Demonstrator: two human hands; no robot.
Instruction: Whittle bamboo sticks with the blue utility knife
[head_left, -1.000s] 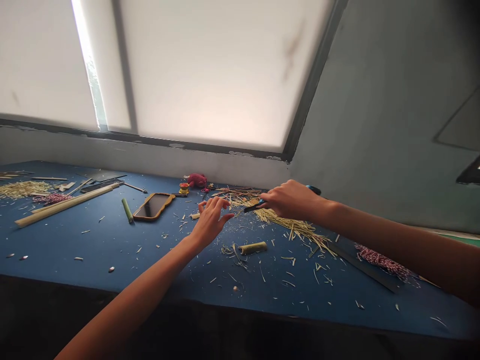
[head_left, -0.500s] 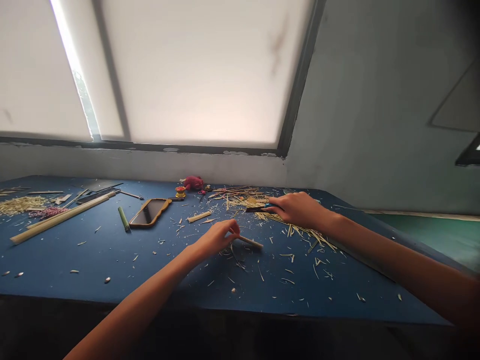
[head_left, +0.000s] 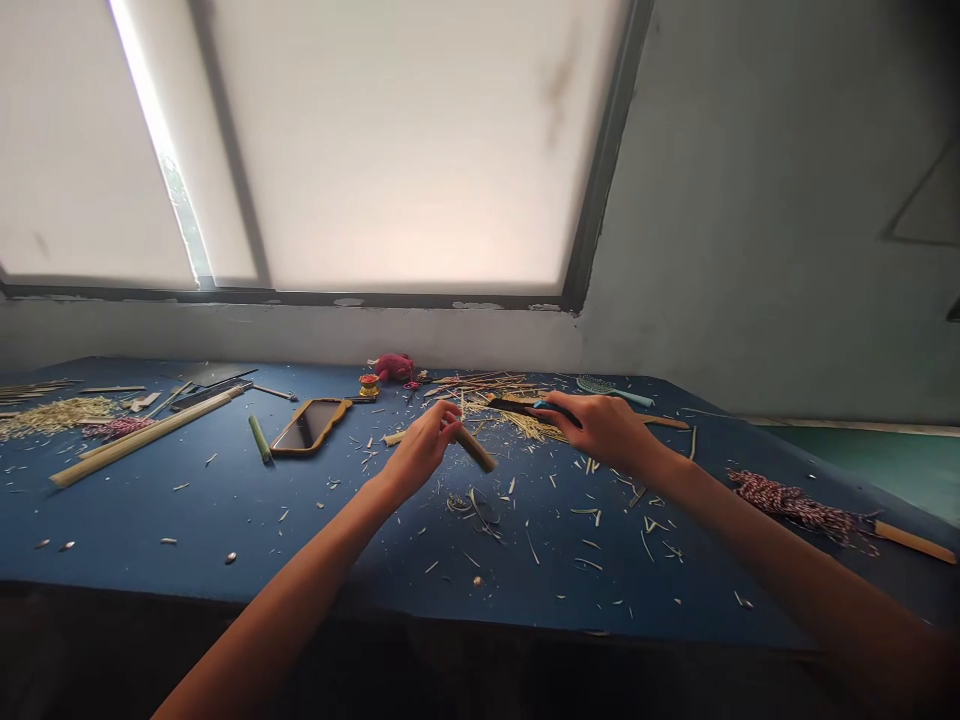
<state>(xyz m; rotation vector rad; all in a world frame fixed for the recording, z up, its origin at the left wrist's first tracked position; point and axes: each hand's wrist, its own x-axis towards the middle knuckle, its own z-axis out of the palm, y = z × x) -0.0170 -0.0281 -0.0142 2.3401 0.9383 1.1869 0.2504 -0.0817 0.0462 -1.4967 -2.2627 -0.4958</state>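
My left hand (head_left: 424, 445) is closed around one end of a short bamboo piece (head_left: 475, 450), which slants down to the right above the blue table (head_left: 315, 540). In my right hand (head_left: 600, 425) is a utility knife (head_left: 534, 408) with a dark blade and a bit of blue on its handle. The blade points left, toward the bamboo, and stays apart from it. Under and behind the knife lies a pile of thin pale bamboo strips (head_left: 525, 428). Another short bamboo piece (head_left: 394, 438) lies partly hidden behind my left hand.
A phone in a wavy yellow case (head_left: 309, 428), a green stem piece (head_left: 259, 440) and long bamboo sticks (head_left: 142, 440) lie left. At the back sits a maroon bundle (head_left: 394, 367). A hairbrush (head_left: 619, 390) and red-white cord (head_left: 795, 500) are on the right. Shavings litter the table.
My left hand has lifted the bamboo piece and tilted it more steeply. My right hand with the knife has moved slightly, uncovering the hairbrush; the cord has come into view as the camera shifted.
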